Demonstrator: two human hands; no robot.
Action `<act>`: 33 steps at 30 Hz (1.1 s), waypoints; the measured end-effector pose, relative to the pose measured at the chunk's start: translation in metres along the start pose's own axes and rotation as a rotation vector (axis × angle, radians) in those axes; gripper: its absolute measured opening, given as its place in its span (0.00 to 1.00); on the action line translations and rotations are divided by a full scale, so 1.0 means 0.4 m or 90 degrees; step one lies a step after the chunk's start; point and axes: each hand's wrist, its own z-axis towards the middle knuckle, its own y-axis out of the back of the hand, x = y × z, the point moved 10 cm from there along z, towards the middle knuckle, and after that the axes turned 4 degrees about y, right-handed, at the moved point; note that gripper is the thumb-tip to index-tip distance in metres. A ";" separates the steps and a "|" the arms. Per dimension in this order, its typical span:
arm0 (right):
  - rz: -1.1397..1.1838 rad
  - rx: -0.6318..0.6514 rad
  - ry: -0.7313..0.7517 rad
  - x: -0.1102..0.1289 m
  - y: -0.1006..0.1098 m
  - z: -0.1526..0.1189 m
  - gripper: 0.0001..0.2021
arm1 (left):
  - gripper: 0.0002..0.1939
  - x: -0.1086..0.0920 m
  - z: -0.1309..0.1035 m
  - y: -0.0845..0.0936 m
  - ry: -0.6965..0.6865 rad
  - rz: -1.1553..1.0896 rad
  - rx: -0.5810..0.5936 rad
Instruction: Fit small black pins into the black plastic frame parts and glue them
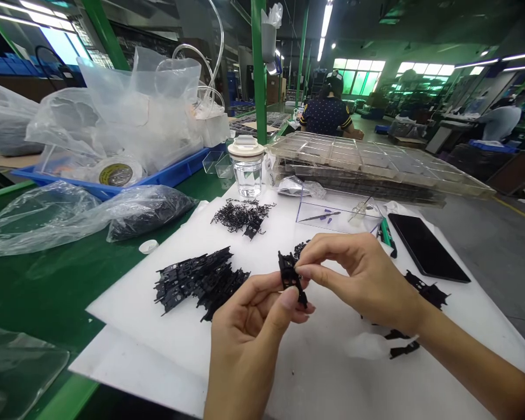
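Between the thumb and fingers of my left hand [256, 315] is a black plastic frame part [290, 271], held tilted above the white sheet. My right hand [354, 274] is pinched at the upper right side of that part; whatever its fingertips hold is too small to make out. Left of my hands lies a pile of similar black frame parts [196, 277]. Farther back is a heap of thin black pieces [240, 216]. Small black bits [301, 249] show partly behind my right hand. More black frame parts [426, 290] lie beyond my right wrist.
On the white sheet [149, 361] stand a lidded clear jar [247, 169] and a clear plastic tray [319, 213]. A black phone [427, 246] lies at right. Stacked clear trays [354, 157] are behind. A blue bin [166, 175] with bags sits left. A person [327, 111] sits farther off.
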 end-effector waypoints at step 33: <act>-0.101 0.000 0.130 0.043 0.004 -0.005 0.04 | 0.02 0.003 -0.005 -0.006 0.023 -0.020 0.013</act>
